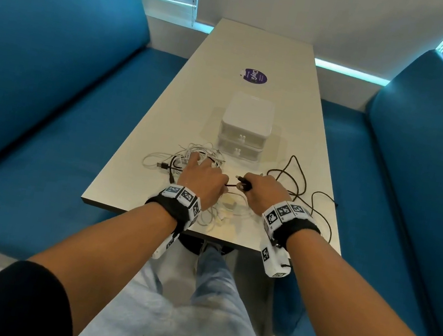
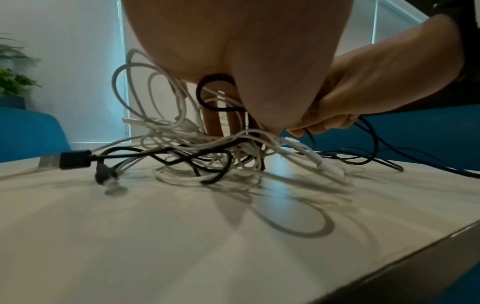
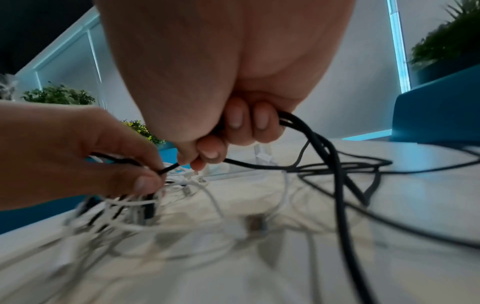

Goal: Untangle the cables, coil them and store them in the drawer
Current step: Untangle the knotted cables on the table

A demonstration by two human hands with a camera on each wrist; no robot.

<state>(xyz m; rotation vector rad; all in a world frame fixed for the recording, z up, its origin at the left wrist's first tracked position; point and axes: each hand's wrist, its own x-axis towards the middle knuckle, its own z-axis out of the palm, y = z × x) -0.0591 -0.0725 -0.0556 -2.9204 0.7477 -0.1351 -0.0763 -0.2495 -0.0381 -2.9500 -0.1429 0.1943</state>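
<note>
A tangle of white cables [image 1: 200,155] [image 2: 166,131] lies on the table [image 1: 265,50], mixed with a black cable [image 1: 298,180] [image 3: 324,148] that spreads to the right. My left hand [image 1: 204,175] [image 3: 78,154] rests its fingers in the tangle, and thumb and finger pinch the black cable. My right hand [image 1: 257,188] [image 3: 233,123] grips a bunch of the same black cable, one plug sticking out of the fist. A short stretch of it runs taut between the hands. Behind them stands a white two-drawer unit [image 1: 246,119], both drawers closed.
A black USB plug [image 1: 161,165] [image 2: 75,159] lies left of the tangle. White cable loops [image 1: 218,214] reach the table's near edge. A black lead hangs off the right edge. Blue benches [image 1: 56,69] flank the table; a purple sticker [image 1: 253,75] lies beyond the drawers.
</note>
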